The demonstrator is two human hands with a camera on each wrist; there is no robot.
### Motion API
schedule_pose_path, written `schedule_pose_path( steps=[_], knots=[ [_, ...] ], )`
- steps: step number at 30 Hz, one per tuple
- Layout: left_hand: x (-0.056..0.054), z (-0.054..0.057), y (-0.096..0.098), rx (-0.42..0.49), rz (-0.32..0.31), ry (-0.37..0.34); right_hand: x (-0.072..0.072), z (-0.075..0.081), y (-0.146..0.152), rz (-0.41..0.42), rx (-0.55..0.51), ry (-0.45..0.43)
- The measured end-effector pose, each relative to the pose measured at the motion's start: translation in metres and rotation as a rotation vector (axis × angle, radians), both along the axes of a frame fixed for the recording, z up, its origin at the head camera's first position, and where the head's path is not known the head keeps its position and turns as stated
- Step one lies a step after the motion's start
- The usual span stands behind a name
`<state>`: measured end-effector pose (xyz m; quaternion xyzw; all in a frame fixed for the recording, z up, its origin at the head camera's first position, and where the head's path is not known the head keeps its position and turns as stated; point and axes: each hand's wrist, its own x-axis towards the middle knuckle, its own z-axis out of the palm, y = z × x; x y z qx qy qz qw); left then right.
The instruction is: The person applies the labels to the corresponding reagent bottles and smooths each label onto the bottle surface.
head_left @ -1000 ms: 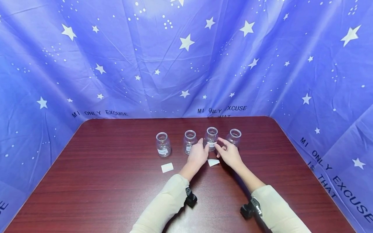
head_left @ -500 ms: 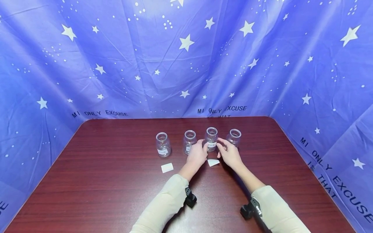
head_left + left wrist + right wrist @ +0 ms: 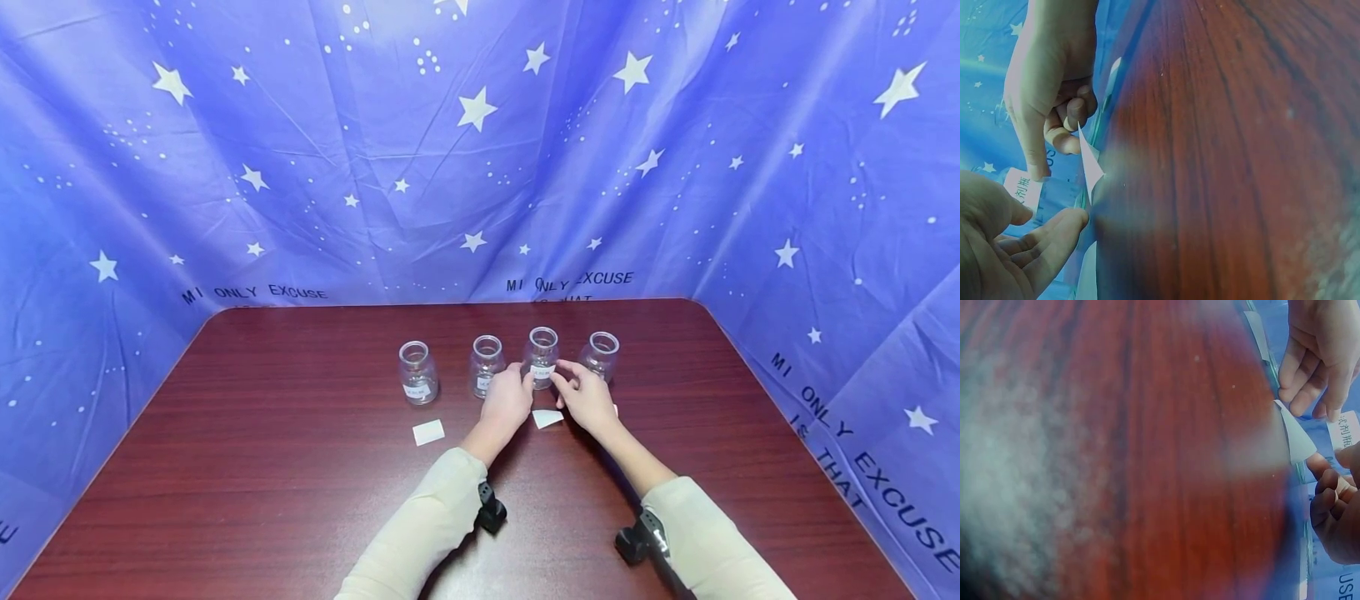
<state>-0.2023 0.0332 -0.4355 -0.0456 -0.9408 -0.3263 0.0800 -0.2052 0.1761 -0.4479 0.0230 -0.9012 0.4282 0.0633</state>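
Observation:
A clear glass jar [image 3: 543, 348] stands upright between the two hands, third from the left in a row. On its front is a white label [image 3: 542, 372] with printed characters. My left hand [image 3: 507, 407] holds the jar's left side, its thumb near the label's edge. From the right, my right hand [image 3: 591, 402] touches the label's other end with its thumb, and its index finger reaches along the jar's side. The right hand's other fingers are curled in the left wrist view. A bent white paper piece [image 3: 547, 418] lies in front of the jar.
Two labelled jars stand to the left: an outer jar [image 3: 417, 367] and a nearer jar [image 3: 487, 357]. Another jar [image 3: 603, 348] stands right, partly hidden by the right hand. A white paper piece [image 3: 428, 432] lies on the dark red table [image 3: 262, 467]. Behind hangs a blue star-patterned cloth [image 3: 375, 142].
The right thumb shifts slightly away from the label and then back onto its right end. The left hand stays in place. The head view drifts a little.

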Motion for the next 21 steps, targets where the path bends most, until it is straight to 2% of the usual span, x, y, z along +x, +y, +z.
schedule_pose_path(
  steps=[9,13,21],
  knots=[
    [0.003,0.003,-0.004,-0.005,-0.016,-0.045,0.004,0.007,0.005,0.004,0.031,0.009],
    [0.008,0.008,-0.007,-0.012,-0.053,-0.064,0.008,0.014,0.010,0.022,0.054,0.038],
    [0.019,0.019,-0.001,-0.113,-0.141,-0.071,0.018,0.023,0.032,0.080,0.127,0.104]
  ],
)
